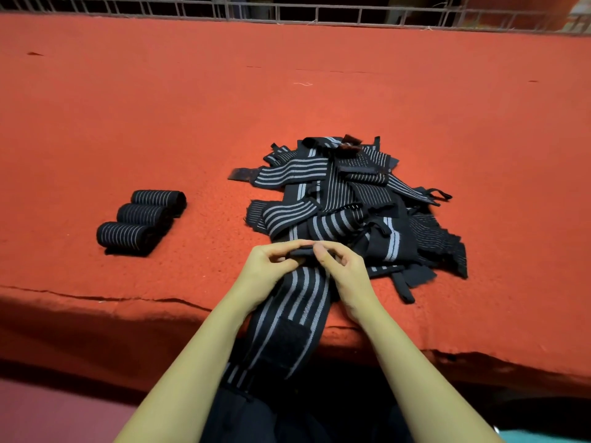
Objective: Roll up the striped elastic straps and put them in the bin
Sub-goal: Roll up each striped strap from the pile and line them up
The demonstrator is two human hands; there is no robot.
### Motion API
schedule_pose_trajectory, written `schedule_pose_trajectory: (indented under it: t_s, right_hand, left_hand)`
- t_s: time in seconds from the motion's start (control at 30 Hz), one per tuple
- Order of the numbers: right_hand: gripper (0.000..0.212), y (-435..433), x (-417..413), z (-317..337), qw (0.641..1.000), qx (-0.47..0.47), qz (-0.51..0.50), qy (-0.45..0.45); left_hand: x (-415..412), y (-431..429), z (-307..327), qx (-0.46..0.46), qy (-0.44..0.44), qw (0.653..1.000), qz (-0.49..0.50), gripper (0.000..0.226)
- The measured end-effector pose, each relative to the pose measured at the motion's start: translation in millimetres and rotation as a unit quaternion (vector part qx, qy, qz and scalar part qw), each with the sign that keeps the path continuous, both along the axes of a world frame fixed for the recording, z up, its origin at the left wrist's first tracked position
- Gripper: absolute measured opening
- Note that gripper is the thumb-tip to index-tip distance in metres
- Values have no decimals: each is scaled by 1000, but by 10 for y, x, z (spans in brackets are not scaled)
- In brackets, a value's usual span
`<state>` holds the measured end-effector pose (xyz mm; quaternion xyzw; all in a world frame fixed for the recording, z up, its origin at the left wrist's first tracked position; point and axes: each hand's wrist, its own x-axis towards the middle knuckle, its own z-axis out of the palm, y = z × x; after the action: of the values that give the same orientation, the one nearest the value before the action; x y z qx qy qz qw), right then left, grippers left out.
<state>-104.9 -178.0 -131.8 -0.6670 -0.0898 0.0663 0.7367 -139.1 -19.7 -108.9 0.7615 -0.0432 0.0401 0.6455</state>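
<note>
Left hand (267,266) and right hand (343,266) meet at the far end of one striped strap (297,302), fingers (281,246) of both curled and pinching its folded tip. The strap runs back over the near edge of the red-covered table (319,91) toward the person, velcro patch (283,343) facing up. Loose strap pile (345,199) just beyond the hands. Three rolled straps (140,219) sit side by side, touching, off to the left, well apart from the pile. Wire rail (287,9) along far edge
</note>
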Motion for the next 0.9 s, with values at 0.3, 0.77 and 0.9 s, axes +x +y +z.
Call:
schedule_pose_trajectory:
  t_s: [0.3,0.77,0.9]
  right_hand:
    - [45,-60,13,-9,992,88,41,80]
    - [31,95,-30,428,996,-24,13,-90]
    - [25,-35,-28,557,990,2,-20,-138]
  left_hand:
    - [20,-27,102,-63,113,992,-5,32]
    - [54,-15,398,-61,12,997,-50,39]
    - [101,-119,485,-107,-9,992,-58,36]
